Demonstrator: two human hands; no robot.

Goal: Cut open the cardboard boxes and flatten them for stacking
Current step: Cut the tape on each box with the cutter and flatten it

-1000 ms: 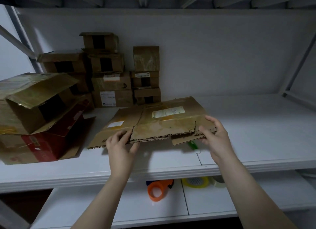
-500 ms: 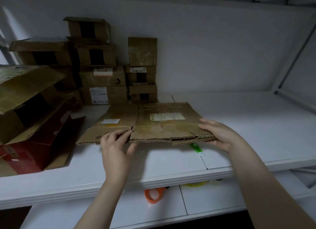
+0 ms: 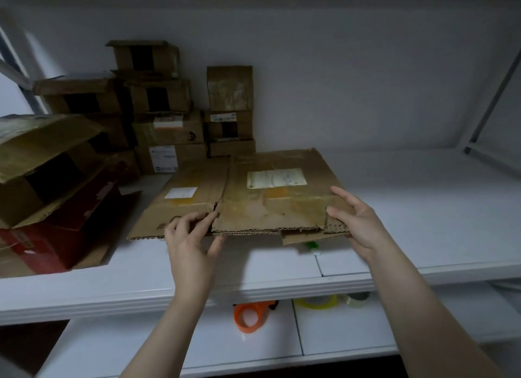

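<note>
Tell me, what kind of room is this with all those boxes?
Probably a storeroom or packing corner. A white shelf holds stacked cardboard boxes with shipping labels. Rolls of tape sit on the lower shelf. The left hand and right hand hold a flattened box.

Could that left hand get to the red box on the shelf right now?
Probably yes. The red box lies on the same shelf beside the left hand, nothing standing between them; but that hand pinches the flattened cardboard and would have to let go first.
</note>
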